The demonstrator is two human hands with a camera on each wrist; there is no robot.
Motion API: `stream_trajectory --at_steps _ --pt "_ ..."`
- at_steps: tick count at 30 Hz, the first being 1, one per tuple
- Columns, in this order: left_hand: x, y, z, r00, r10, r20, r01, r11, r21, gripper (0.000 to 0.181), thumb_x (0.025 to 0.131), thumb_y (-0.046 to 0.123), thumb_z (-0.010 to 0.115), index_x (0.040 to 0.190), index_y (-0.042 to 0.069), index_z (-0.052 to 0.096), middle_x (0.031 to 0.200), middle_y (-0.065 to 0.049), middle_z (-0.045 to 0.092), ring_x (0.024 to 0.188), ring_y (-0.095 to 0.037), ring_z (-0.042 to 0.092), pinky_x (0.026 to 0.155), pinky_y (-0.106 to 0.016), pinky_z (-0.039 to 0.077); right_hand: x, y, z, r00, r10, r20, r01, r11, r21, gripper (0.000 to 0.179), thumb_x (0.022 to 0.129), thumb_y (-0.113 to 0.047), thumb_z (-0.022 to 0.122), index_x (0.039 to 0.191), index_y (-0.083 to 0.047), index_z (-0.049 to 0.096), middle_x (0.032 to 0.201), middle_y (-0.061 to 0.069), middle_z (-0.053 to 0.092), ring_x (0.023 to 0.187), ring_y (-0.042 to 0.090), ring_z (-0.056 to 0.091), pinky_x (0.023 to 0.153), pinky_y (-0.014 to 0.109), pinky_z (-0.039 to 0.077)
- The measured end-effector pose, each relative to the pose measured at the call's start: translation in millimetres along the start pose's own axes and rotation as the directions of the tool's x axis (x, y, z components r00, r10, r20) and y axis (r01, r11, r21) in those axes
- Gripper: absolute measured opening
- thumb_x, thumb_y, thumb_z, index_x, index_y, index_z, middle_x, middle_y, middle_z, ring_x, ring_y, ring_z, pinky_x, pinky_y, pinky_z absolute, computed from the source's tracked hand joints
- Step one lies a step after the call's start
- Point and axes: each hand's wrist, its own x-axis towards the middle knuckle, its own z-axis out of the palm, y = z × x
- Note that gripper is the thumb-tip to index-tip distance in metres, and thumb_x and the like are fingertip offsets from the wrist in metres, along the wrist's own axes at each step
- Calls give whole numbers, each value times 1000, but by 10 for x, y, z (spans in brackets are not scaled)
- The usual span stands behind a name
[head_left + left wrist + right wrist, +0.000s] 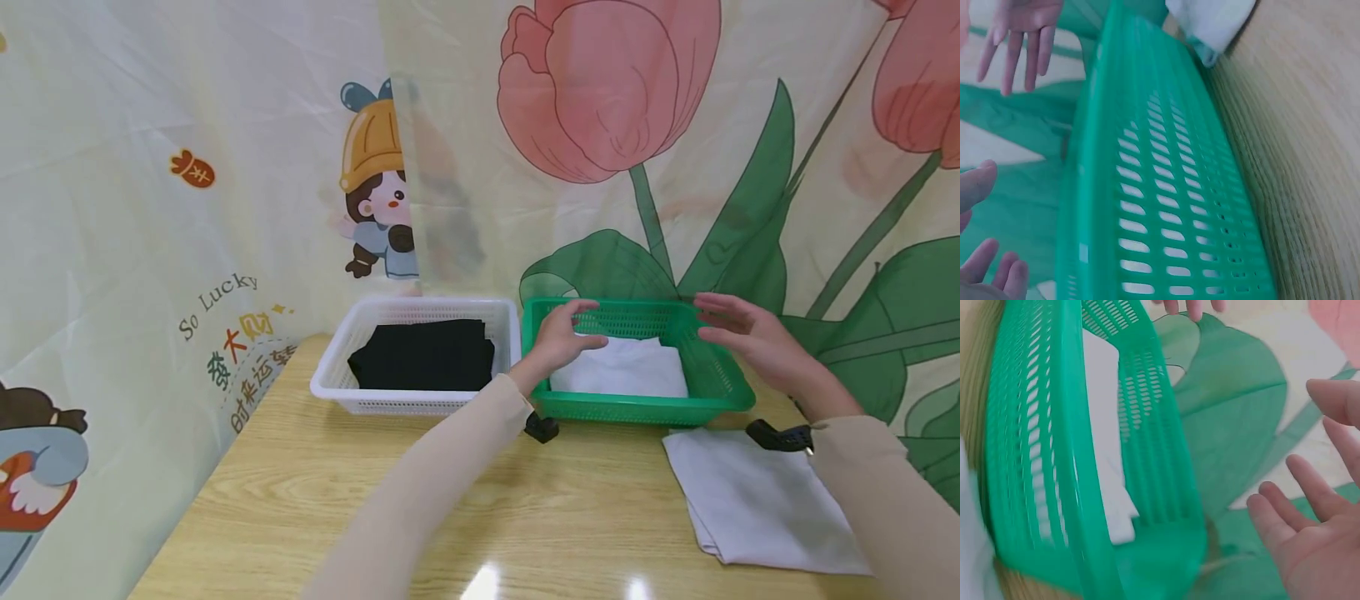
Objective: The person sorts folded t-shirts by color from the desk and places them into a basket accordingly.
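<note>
A green plastic basket [637, 408] stands on the table with a folded white cloth [618, 367] inside it. My left hand [558, 337] hovers over the basket's left side, fingers relaxed and holding nothing. On the other side, my right hand [750, 337] is raised above the basket's right end, its fingers [1310, 494] spread apart with nothing in them. The two palms face each other across the basket. Another folded white cloth [757, 500] lies on the table below my right forearm, partly covered by it.
Left of the green basket stands a white plastic basket [416, 404] holding folded black cloth [427, 354]. Both are on a wooden table [315, 500] against a printed curtain [457, 125] with tulips and cartoon figures. A dark wrist strap [783, 437] sits on my right wrist.
</note>
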Motion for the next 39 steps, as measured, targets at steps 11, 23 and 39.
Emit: stream_trajectory --at_steps 11,23,39 --pt "-629 381 -19 983 141 121 -128 986 -103 61 94 23 84 149 20 58 149 3 59 132 -17 60 111 -34 51 -913 187 -387 997 -32 -68 17 978 -208 66 107 -20 66 166 -19 36 139 -34 41 115 -25 47 79 9 49" --pt "-1230 474 439 943 196 269 -143 968 -205 61 91 20 87 146 19 60 144 0 64 124 -10 64 103 -20 51 -1643 1021 -450 982 17 -189 -84 932 -352 78 96 -7 80 160 3 37 136 7 53 99 -23 44 68 13 51" --pt "-1385 214 1138 943 -86 321 153 970 -189 68 86 18 92 145 30 61 142 6 62 114 -8 64 92 -21 53 -1852 1743 -409 973 179 -144 -224 878 -422 92 93 -18 84 152 21 25 141 53 29 119 74 33 85 81 40"
